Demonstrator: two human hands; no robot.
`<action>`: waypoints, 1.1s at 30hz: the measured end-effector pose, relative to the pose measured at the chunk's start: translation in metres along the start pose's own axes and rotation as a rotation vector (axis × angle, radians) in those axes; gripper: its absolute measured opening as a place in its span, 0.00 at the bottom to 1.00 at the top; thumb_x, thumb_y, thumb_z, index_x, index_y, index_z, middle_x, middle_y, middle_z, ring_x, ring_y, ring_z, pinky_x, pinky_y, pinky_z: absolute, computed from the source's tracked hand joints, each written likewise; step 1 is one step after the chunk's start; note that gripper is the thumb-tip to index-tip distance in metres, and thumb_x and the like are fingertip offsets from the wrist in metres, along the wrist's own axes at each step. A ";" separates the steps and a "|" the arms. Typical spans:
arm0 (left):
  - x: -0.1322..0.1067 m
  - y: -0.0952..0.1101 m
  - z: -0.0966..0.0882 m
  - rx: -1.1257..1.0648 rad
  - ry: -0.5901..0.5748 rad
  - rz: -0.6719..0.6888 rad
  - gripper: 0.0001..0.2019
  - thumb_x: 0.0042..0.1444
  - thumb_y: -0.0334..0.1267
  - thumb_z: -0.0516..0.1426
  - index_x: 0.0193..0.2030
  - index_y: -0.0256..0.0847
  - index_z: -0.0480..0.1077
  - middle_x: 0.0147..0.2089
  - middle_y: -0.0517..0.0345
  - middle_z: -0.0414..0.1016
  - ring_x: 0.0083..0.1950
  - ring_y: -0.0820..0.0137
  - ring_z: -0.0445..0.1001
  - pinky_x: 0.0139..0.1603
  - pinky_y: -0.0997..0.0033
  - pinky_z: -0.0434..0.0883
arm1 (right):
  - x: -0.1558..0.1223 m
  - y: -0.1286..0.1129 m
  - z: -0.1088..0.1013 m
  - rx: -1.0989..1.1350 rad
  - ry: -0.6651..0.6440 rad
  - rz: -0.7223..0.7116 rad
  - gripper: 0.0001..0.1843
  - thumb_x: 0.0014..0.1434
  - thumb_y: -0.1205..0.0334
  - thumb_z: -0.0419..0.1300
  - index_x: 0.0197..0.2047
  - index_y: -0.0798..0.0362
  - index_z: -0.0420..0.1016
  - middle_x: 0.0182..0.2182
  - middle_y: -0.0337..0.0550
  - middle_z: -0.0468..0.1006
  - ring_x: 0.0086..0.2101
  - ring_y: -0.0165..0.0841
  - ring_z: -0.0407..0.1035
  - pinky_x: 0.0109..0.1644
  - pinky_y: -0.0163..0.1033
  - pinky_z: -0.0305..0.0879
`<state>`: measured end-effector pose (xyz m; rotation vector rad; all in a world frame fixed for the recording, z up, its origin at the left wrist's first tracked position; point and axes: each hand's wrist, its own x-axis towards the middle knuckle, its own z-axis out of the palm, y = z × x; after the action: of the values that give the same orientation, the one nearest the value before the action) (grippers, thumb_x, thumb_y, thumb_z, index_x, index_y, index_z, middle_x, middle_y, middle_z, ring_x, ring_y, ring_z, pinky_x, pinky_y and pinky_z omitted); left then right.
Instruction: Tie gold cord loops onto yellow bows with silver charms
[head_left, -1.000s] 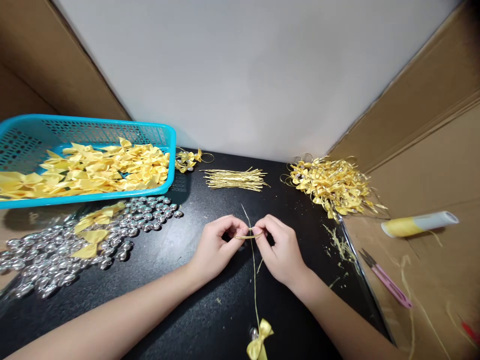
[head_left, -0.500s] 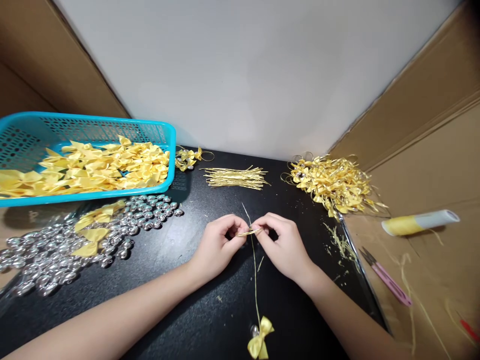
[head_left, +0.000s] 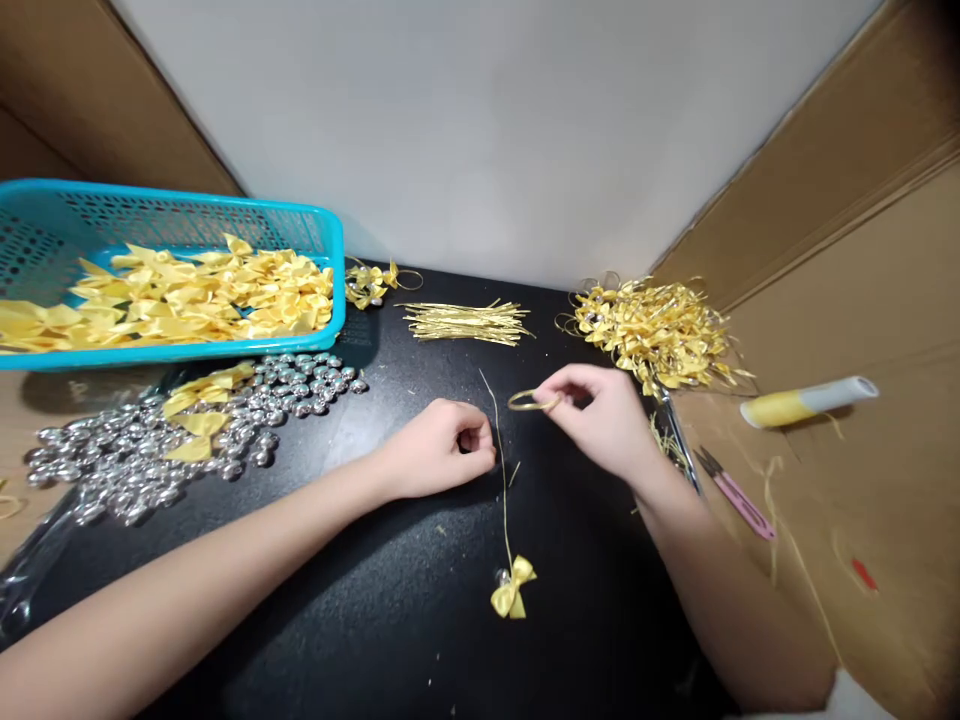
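thin, rounded gold loop [head_left: 526, 407] in pinch of right hand [head_left: 606, 418]; left hand [head_left: 431, 450] loosely closed

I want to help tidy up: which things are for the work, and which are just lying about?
Seem part of the work:
gold loop in the right hand
lone yellow bow
gold cord pieces
silver beads
yellow bows in the teal basket
maybe pink-handled snips

Seem just lying about:
cord clippings
small red piece
yellow-and-white tube
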<state>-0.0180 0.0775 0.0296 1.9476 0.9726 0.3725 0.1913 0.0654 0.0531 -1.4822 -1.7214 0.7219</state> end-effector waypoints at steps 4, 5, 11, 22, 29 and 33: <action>-0.020 0.020 -0.001 0.127 -0.350 -0.057 0.08 0.50 0.44 0.61 0.30 0.42 0.77 0.28 0.59 0.78 0.26 0.69 0.72 0.25 0.73 0.61 | 0.003 -0.007 -0.023 0.030 0.089 -0.024 0.06 0.52 0.63 0.64 0.25 0.54 0.77 0.20 0.38 0.74 0.23 0.27 0.64 0.27 0.34 0.61; -0.025 0.024 0.004 0.182 -0.330 -0.059 0.10 0.48 0.46 0.63 0.32 0.42 0.77 0.30 0.58 0.78 0.26 0.68 0.72 0.25 0.72 0.60 | 0.003 -0.010 -0.027 0.035 0.097 -0.035 0.06 0.52 0.63 0.64 0.25 0.53 0.77 0.20 0.37 0.74 0.23 0.27 0.64 0.26 0.34 0.61; -0.049 0.038 0.047 0.457 -0.211 -0.133 0.16 0.43 0.52 0.65 0.27 0.41 0.75 0.27 0.51 0.77 0.27 0.59 0.74 0.25 0.67 0.58 | 0.001 -0.020 -0.028 0.040 0.096 -0.076 0.06 0.53 0.63 0.64 0.25 0.52 0.76 0.21 0.37 0.74 0.23 0.28 0.64 0.26 0.34 0.62; -0.036 0.025 0.045 0.216 -0.066 -0.130 0.03 0.44 0.35 0.62 0.28 0.41 0.73 0.27 0.59 0.76 0.26 0.68 0.72 0.25 0.74 0.60 | -0.003 -0.023 -0.026 0.040 0.003 -0.072 0.07 0.53 0.63 0.63 0.24 0.52 0.77 0.21 0.38 0.77 0.23 0.28 0.66 0.26 0.34 0.62; -0.004 0.004 0.023 -0.254 0.021 -0.177 0.05 0.47 0.36 0.63 0.31 0.38 0.73 0.26 0.61 0.75 0.24 0.74 0.71 0.23 0.79 0.64 | -0.025 0.001 -0.009 0.030 -0.203 0.015 0.05 0.54 0.66 0.62 0.27 0.53 0.79 0.25 0.39 0.78 0.29 0.30 0.70 0.35 0.37 0.65; 0.004 -0.003 0.025 -0.526 -0.004 -0.248 0.10 0.47 0.37 0.64 0.36 0.36 0.73 0.26 0.61 0.75 0.22 0.76 0.71 0.23 0.78 0.68 | -0.036 0.018 0.000 0.099 -0.201 0.022 0.05 0.53 0.66 0.64 0.26 0.53 0.79 0.39 0.45 0.78 0.37 0.32 0.73 0.40 0.39 0.68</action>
<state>-0.0023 0.0662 0.0127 1.3386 0.9823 0.4298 0.2036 0.0333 0.0328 -1.4020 -1.7910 0.9827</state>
